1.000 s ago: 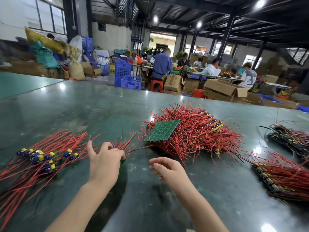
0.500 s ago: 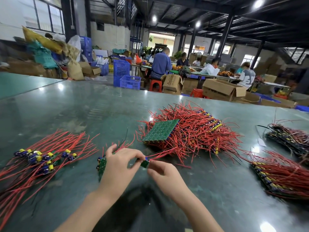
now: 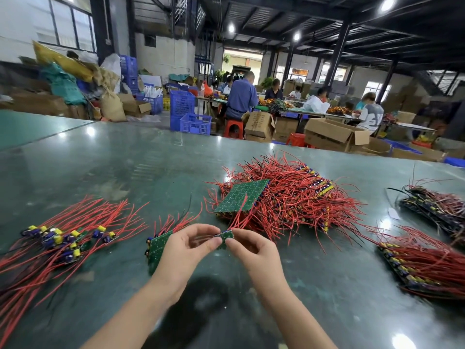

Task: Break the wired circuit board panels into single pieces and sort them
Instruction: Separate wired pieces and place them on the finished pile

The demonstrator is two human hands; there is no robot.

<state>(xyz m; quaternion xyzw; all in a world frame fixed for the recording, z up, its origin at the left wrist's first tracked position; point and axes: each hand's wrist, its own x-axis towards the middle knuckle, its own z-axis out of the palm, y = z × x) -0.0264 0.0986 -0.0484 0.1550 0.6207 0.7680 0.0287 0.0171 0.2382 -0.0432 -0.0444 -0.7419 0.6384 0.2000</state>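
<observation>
Green board is what both hands close on, low in the middle of the frame. The left hand [image 3: 185, 244] curls its thumb and fingers round a panel [image 3: 158, 250] whose left part sticks out past the knuckles, tilted above the desk [image 3: 125, 167], with red wires rising from its far edge. The right hand [image 3: 254, 249] pinches a small end piece [image 3: 224, 237] between thumb and forefinger, right beside the left fingertips; whether that piece is already free of the panel cannot be told. Red wires fan up and to the right from it.

Left of the hands lies a loose spread of singles [image 3: 64, 241], small boards with blue and yellow parts and long red leads trailing toward the lower left corner. Behind the hands, at centre right, sits a big heap [image 3: 297, 197] of wired panels, one flat panel resting on top of it with its green underside up. At the right edge two more stacks lie on the desk: a red-wired one [image 3: 425, 265] nearer, a darker one [image 3: 435, 207] farther back.

Across the upper part of the frame, people sit at other tables among cardboard boxes [image 3: 334, 134] and blue crates [image 3: 187, 113].
</observation>
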